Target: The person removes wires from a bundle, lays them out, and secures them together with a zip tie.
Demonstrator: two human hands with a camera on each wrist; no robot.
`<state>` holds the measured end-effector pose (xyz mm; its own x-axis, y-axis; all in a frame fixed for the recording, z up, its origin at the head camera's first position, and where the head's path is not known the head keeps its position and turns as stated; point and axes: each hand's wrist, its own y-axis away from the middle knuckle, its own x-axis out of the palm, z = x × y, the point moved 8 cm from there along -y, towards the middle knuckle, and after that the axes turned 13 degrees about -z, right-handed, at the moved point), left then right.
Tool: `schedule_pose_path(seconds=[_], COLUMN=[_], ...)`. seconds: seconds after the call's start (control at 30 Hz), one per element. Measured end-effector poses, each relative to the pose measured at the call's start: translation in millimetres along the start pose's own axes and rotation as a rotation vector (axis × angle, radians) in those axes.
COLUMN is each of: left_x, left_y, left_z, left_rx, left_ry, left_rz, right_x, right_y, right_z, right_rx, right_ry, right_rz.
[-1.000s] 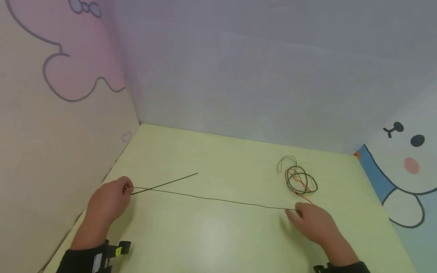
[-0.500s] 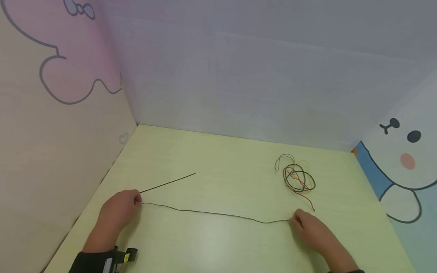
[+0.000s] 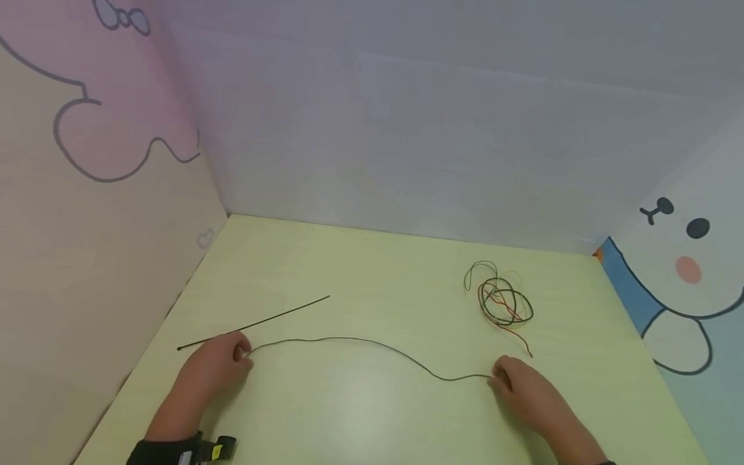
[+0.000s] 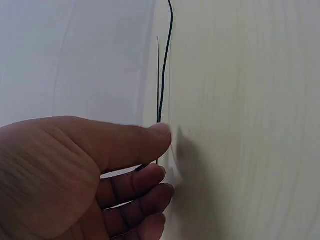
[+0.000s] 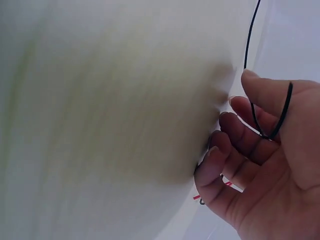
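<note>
A thin dark cord [image 3: 351, 338] stretches between my two hands over the table, arching away on the left and sagging nearer on the right. My left hand [image 3: 209, 368] pinches its left end; in the left wrist view the cord [image 4: 165, 65] runs out from under the thumb [image 4: 145, 145]. My right hand [image 3: 531, 394] holds the other end. Seen from the right wrist, the cord [image 5: 248, 45] passes between thumb and fingers, and its tail [image 5: 286, 110] curls up in front of the palm. Just behind the left hand, a straight dark stick [image 3: 285, 313] with a small knobbed tip lies slanting.
A loose tangle of dark, red and yellowish cords [image 3: 515, 303] lies at the back right, with a red end [image 3: 520, 337] trailing toward the right hand. Walls printed with cartoons border the pale table [image 3: 360, 426] at left and right; a plain wall [image 3: 407, 148] stands behind.
My left hand has moved right and nearer, uncovering the stick's left end. The right hand has come slightly nearer. The cord, nearly straight before, is now slack and curved.
</note>
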<state>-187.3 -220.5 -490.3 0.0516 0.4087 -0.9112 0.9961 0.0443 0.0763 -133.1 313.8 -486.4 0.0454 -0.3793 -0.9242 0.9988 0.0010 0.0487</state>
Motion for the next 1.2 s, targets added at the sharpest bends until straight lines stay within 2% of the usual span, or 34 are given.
schedule_pose_path(seconds=[0.2, 0.3, 0.4, 0.53, 0.77, 0.87, 1.07, 1.2], left_x=[11.8, 11.3, 7.5, 4.2, 10.1, 14.9, 20.1, 19.2], left_y=[-5.4, -6.1, -6.6, -7.4, -8.1, -6.6, -2.9, -6.8], left_z=[-15.5, -22.3, -26.4, -27.5, -24.9, -23.8, -26.6, -39.4], left_rx=[0.085, 0.075, 0.056, 0.043, 0.049, 0.057, 0.077, 0.127], left_ry=[-0.022, -0.012, 0.005, 0.007, -0.009, 0.002, 0.004, -0.09], left_rz=[0.009, 0.011, 0.0, -0.009, -0.013, -0.02, -0.022, -0.019], right_x=[1, -1, -6, -21, -59, -64, -58, -53], right_y=[-1.3, -3.1, -8.1, -20.0, -54.4, -65.8, -80.9, -89.5], right_z=[-1, 2, 5, 5, 1, -1, -8, -9], right_rx=[0.035, 0.026, -0.003, -0.022, -0.07, -0.099, -0.117, -0.147], right_ry=[-0.007, -0.005, 0.02, 0.056, 0.074, 0.059, 0.104, 0.084], right_rz=[0.022, 0.018, -0.024, -0.109, -0.384, -0.446, -0.434, -0.391])
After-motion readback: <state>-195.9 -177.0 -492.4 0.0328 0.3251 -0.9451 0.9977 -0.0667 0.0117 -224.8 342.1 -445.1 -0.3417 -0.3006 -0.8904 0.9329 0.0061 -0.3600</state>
